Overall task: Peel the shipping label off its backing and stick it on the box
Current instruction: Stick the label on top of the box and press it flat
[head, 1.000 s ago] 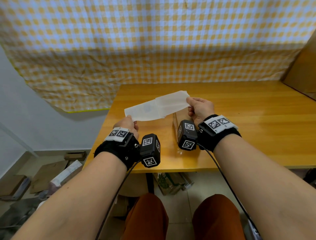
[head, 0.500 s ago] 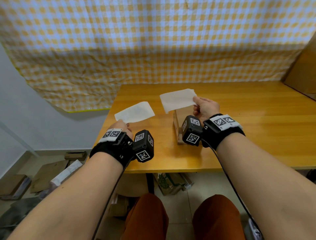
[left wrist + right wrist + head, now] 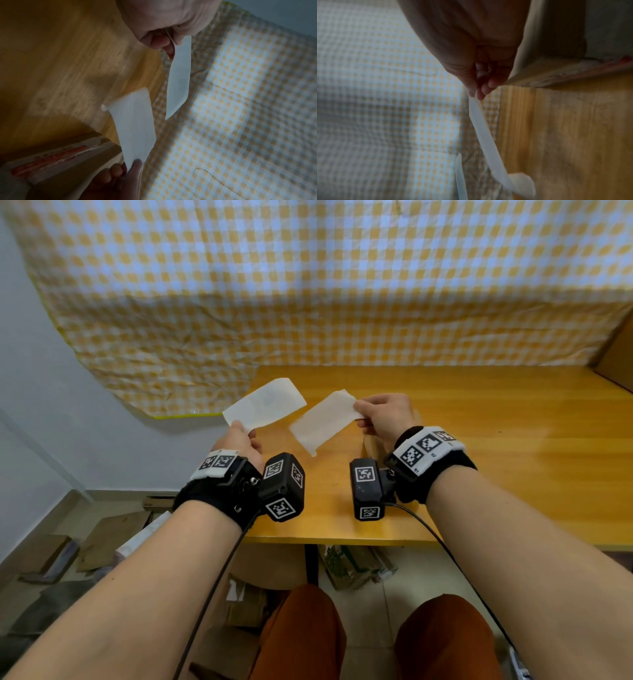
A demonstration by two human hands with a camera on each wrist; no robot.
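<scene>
With my left hand (image 3: pixel 239 440) pinching one white sheet (image 3: pixel 264 402) and my right hand (image 3: pixel 385 416) pinching the other (image 3: pixel 322 421), both apart above the table's (image 3: pixel 513 440) left edge, I should lower the sticky one flat onto the box (image 3: pixel 72 152) by my right wrist.

The two white sheets, joined a second ago, are now fully apart. The left hand (image 3: pixel 239 440) has lifted its sheet (image 3: pixel 265 402) higher; the right hand (image 3: pixel 385 414) has tilted its sheet (image 3: pixel 322 421), probably the label, down toward the left.

Glossy wooden table (image 3: pixel 513 440), cardboard box (image 3: pixel 72 155)
</scene>
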